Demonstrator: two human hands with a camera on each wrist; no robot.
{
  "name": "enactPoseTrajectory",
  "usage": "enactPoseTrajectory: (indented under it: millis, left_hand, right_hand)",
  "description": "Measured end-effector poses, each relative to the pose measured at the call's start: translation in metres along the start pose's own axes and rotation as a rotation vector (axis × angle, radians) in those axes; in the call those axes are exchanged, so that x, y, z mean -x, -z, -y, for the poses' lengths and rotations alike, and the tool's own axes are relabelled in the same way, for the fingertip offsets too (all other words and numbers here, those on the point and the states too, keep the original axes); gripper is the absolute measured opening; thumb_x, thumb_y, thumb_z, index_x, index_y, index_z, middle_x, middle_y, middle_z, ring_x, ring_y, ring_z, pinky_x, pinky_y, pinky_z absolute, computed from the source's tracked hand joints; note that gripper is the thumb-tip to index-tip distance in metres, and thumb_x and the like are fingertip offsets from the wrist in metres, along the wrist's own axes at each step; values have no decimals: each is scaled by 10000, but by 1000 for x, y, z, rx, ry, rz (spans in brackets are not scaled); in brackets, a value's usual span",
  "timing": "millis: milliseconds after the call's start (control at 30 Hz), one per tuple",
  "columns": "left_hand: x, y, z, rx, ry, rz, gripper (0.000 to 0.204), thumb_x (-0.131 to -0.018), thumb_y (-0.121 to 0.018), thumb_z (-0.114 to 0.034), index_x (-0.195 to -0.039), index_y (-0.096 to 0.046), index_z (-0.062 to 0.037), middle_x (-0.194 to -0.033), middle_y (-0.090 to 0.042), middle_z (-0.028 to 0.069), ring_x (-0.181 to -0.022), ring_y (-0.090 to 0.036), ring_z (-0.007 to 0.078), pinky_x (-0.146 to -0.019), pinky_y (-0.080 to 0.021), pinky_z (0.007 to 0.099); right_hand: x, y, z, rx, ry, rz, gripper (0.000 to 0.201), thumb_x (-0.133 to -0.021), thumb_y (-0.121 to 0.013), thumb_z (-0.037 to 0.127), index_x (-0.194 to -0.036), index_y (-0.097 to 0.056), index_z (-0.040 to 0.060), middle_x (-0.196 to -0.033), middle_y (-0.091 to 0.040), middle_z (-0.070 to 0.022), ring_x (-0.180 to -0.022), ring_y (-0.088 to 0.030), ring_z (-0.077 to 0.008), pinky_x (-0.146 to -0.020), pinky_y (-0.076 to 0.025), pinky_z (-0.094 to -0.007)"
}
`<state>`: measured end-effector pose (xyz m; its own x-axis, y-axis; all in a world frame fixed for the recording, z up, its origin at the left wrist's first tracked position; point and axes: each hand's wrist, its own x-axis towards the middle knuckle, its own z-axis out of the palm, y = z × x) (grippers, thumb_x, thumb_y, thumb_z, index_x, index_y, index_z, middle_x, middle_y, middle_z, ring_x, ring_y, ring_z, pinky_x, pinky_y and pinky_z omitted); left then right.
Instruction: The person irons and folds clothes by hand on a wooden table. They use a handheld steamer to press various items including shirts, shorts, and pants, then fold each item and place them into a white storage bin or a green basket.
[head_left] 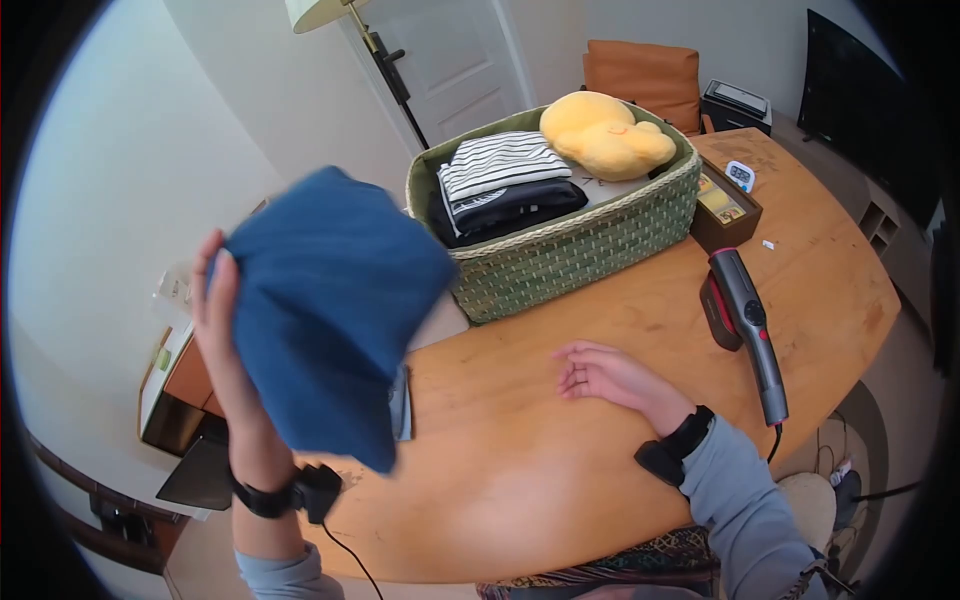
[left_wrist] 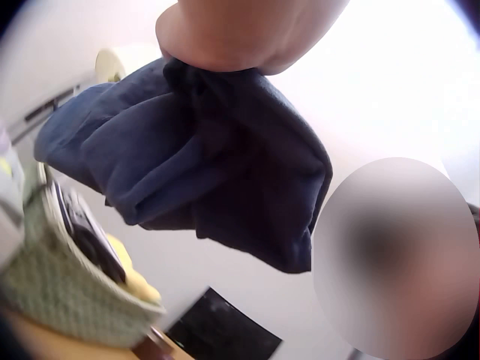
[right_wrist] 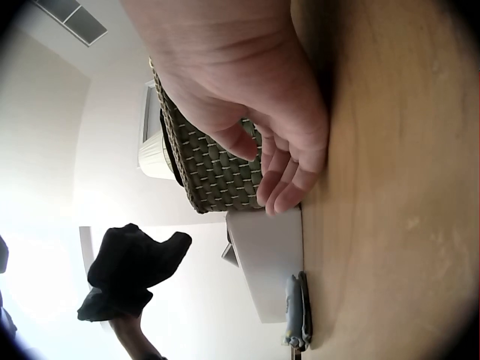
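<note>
My left hand (head_left: 220, 315) is raised at the left of the head view and grips a blue piece of cloth (head_left: 335, 310) that hangs in loose folds. In the left wrist view, the bunched top of the cloth (left_wrist: 187, 150) meets the hand (left_wrist: 232, 37). Partly hidden behind it, a folded grey-blue garment (head_left: 403, 410) lies on the wooden table (head_left: 500, 460). My right hand (head_left: 610, 378) rests on its side on the tabletop, fingers loosely bent around nothing, as the right wrist view also shows.
A green woven basket (head_left: 580, 255) at the back holds a striped folded garment (head_left: 505, 165), a dark folded garment (head_left: 515, 208) and a yellow plush toy (head_left: 600, 135). On the right lie a handheld steamer (head_left: 748, 325) with a cord, a brown box (head_left: 722, 228) and a small timer (head_left: 740, 176).
</note>
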<state>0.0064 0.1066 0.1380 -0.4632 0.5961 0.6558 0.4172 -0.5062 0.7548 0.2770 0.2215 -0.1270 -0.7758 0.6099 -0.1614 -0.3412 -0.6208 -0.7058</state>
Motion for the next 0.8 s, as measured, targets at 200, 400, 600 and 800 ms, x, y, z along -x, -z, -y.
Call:
enactPoseTrajectory:
  millis: [200,400,600,800]
  left_hand:
    - [104,-47,30,-105,83,400,222,-901,-549,-124,-1114,-553,-58,-1079,-493,76,-1014,-469,168,-935,-354,283]
    - [150,-58,91,-574,46,906,350,-852,-619,-109,-1196,-558,-101,-1238,-427,184,-1132,-472,309,-967,-387,355]
    - [165,-88,75,-564,-2,1043,729,-776,-718,-301,-1359,-372,-32,-1423,-238,279,-1314,-295,422,-1038,-322,469]
    - [190,-107,95,-848,-109,1129,1121,-653,-787,-341,-1443,-78,19,-1471,-91,304,-1377,-106,456,-1035,-238,618]
  right_hand:
    - [3,9,-14,13,109,1,325,-976,-427,204,-1235,-499,22,-1101,-590,-138,-982,-597,-202,-856,-494,-340]
    - [14,-11,3,-91,96,-144,403,-993,-399,305,-1266,-486,21,-1165,-591,-101,-988,-596,-142,-869,-494,-282]
    - [3,-13,1,20,60,-73,504,-978,-395,406,-1280,-474,10,-1206,-562,-108,-1048,-560,-148,-903,-468,-302]
    - [-9,3,-7,-70,41,-46,421,-997,-363,300,-1265,-472,-7,-1224,-560,-117,-1047,-579,-157,-917,-484,-313]
